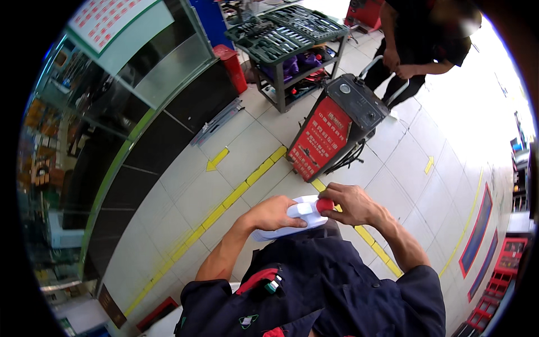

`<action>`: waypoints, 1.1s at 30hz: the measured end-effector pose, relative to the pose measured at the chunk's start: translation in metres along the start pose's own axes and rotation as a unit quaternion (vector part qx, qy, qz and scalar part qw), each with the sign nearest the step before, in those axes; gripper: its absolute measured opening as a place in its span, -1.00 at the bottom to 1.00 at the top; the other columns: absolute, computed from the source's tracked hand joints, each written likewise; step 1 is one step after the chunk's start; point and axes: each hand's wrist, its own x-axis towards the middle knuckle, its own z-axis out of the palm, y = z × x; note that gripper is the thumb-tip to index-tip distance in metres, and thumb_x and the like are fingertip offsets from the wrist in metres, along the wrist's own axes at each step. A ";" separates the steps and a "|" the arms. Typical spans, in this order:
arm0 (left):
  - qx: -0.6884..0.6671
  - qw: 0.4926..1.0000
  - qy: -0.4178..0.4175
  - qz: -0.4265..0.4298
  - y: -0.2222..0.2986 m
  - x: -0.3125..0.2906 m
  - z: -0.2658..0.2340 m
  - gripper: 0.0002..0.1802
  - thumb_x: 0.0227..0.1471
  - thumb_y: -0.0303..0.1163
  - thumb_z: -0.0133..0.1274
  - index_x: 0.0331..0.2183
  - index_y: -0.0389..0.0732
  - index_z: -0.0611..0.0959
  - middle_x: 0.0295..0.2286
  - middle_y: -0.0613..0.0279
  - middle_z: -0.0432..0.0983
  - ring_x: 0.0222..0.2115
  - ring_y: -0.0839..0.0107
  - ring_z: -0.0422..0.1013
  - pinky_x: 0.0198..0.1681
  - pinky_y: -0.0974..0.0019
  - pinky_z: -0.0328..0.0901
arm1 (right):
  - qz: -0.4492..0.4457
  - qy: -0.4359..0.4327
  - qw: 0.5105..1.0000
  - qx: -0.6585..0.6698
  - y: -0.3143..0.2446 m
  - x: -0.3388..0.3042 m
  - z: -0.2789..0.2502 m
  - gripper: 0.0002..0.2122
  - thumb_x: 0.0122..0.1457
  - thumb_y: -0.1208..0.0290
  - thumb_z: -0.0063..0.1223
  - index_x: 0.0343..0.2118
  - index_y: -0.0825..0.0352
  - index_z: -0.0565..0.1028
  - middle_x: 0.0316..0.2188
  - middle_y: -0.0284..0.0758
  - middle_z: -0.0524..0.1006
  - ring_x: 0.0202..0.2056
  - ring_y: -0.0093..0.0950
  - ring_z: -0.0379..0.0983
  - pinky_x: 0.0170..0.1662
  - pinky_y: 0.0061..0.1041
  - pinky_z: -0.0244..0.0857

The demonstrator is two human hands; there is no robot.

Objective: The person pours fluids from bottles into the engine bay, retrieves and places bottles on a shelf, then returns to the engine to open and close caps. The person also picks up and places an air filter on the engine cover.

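Close to my body I hold a white plastic jug [307, 212] with a moulded handle and a red screw cap [324, 205]. Wrapped round its handle side is my left hand [273, 213], fingers closed. The fingers and thumb of my right hand [351, 204] grip the red cap, which sits at the jug's right end. Whether the cap is loose or tight cannot be made out. The jug appears tilted, its cap end toward the right, and its lower part is partly hidden by my left hand and forearm.
Ahead stands a red and black wheeled machine [325, 126], its handle held by another person [418, 56]. Behind it, a metal cart [279, 84] bears an open tool set [281, 33]. A red bin [231, 67] stands by the glass-fronted wall at left. Yellow lines [238, 192] cross the tiled floor.
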 end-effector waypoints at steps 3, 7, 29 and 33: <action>0.032 0.999 -0.024 0.001 -0.027 -0.023 -0.010 -0.52 -0.05 -0.14 0.26 -0.16 -0.28 0.65 -0.39 0.06 0.62 -0.38 0.30 0.51 -0.20 0.25 0.35 | 0.208 -0.100 0.972 -0.035 -0.027 0.014 0.029 -0.52 0.18 -0.01 0.06 -0.03 0.33 0.45 -0.40 -0.20 0.55 -0.34 -0.18 0.53 -0.29 -0.23 0.38; 0.030 0.999 -0.010 0.023 -0.048 -0.059 -0.027 -0.53 -0.06 -0.16 0.27 -0.18 -0.30 0.66 -0.40 0.08 0.62 -0.38 0.31 0.51 -0.19 0.26 0.35 | 0.108 0.073 0.992 0.005 -0.087 0.014 0.033 -0.55 0.22 -0.02 -0.01 -0.18 0.37 0.45 -0.41 -0.14 0.55 -0.36 -0.13 0.51 -0.30 -0.20 0.36; 0.429 0.863 0.234 0.125 -0.112 -0.251 -0.078 -0.75 -0.13 -0.28 0.21 -0.50 -0.27 0.57 -0.65 -0.04 0.54 -0.59 0.01 0.53 -0.48 0.05 0.42 | 0.400 0.341 0.840 0.137 -0.246 0.202 0.196 -0.58 0.25 0.21 -0.29 -0.54 0.37 0.55 -0.54 0.03 0.53 -0.44 0.04 0.49 -0.29 -0.06 0.36; 0.485 0.814 0.282 0.149 -0.136 -0.235 -0.081 -0.87 -0.20 -0.40 0.12 -0.53 -0.24 0.56 -0.69 0.00 0.53 -0.66 0.10 0.52 -0.55 0.09 0.42 | 0.447 0.330 0.805 0.210 -0.227 0.226 0.209 -0.53 0.24 0.19 -0.31 -0.55 0.45 0.54 -0.49 0.15 0.50 -0.37 0.12 0.47 -0.21 -0.04 0.33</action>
